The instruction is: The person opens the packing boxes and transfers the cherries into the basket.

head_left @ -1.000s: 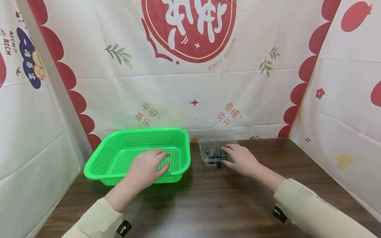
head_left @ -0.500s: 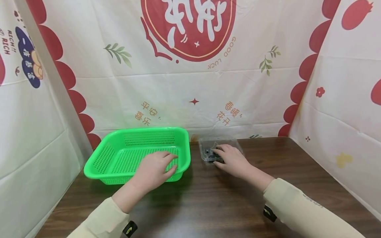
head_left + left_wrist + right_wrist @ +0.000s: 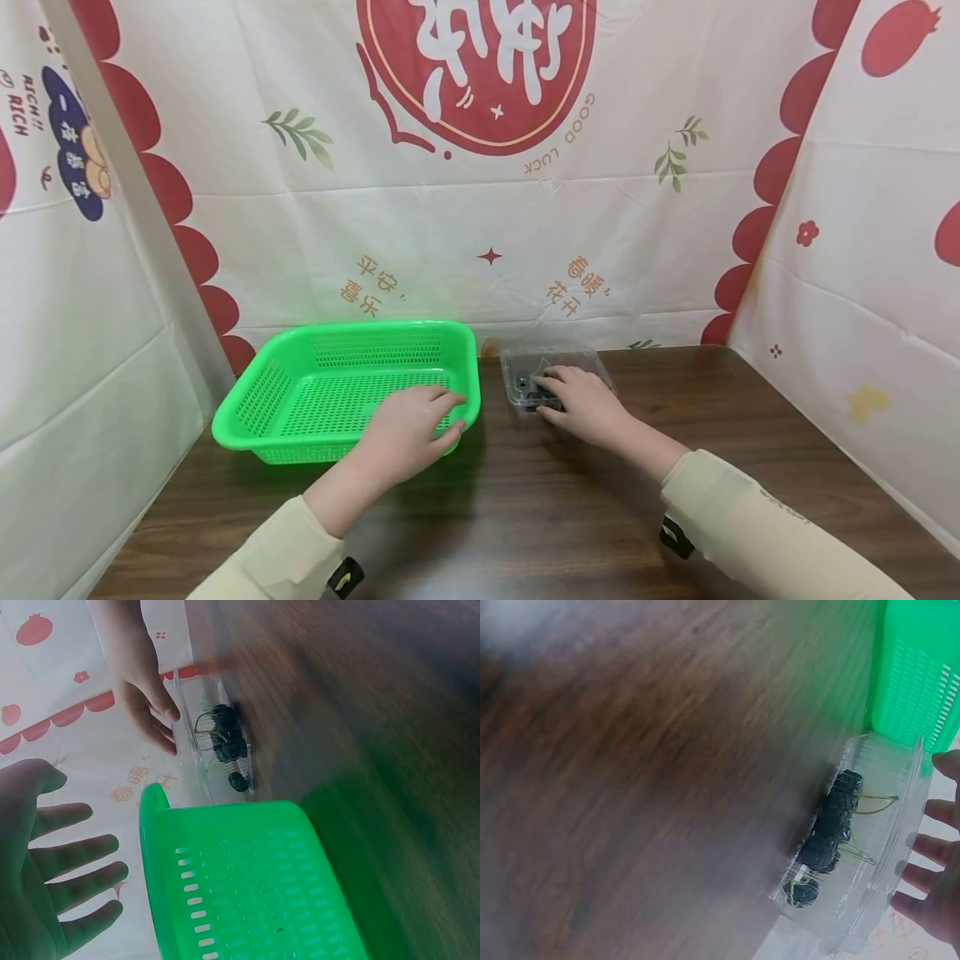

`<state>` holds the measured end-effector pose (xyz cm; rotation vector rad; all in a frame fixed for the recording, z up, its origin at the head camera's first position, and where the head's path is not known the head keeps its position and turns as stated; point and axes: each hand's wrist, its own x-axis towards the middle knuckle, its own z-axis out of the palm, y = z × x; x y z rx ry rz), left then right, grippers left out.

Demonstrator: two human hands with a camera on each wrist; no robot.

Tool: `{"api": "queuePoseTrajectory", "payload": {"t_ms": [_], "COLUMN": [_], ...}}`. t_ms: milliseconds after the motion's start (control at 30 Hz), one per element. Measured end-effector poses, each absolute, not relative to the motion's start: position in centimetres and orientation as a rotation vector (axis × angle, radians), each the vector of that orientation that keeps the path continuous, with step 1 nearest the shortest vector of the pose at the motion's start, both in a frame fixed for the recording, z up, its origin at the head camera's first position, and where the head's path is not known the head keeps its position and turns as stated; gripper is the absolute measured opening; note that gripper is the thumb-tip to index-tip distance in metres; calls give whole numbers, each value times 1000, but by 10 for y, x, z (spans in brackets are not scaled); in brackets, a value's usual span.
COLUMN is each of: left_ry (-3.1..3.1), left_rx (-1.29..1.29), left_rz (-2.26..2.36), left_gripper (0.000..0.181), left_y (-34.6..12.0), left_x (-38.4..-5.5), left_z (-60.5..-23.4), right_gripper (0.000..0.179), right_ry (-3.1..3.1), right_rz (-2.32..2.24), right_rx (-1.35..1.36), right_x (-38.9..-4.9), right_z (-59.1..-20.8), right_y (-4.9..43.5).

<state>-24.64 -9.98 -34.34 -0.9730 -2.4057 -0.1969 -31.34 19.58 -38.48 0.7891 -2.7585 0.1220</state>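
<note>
My right hand (image 3: pixel 585 404) hovers over a clear plastic box (image 3: pixel 877 877), fingers loosely spread and fingertips right at its upper rim. Inside lie several dark, round, cherry-like fruits (image 3: pixel 832 825) with thin green stems; in the head view the hand partly covers them. My left hand (image 3: pixel 408 425) is spread with nothing in it, above the front right corner of a green plastic basket (image 3: pixel 292 333). The left wrist view shows its palm and separated fingers (image 3: pixel 82 851) beside the basket's rim.
Both containers stand on a dark wooden table (image 3: pixel 525 517), the box to the right of the basket and a narrow gap from it. A white printed cloth (image 3: pixel 480 217) rises behind them, with more cloth at both sides.
My right hand has shifted left over the box. A small dark thing under its fingers a second ago no longer shows there. My left hand has moved right, toward the basket's right corner.
</note>
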Motion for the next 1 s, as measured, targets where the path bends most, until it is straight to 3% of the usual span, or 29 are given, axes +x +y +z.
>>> {"api": "queuePoseTrajectory", "payload": {"t_ms": [1000], "left_ry": [-2397], "left_rx": [-1032], "left_rz": [-196], "left_gripper": [28], "left_y": [-67], "left_x": [-256], "left_z": [-346], "right_gripper": [54], "right_ry": [-2759], "right_rz": [206], "right_rx": [1008], "right_x": [-300], "right_z": [-387], "right_y": [218]}}
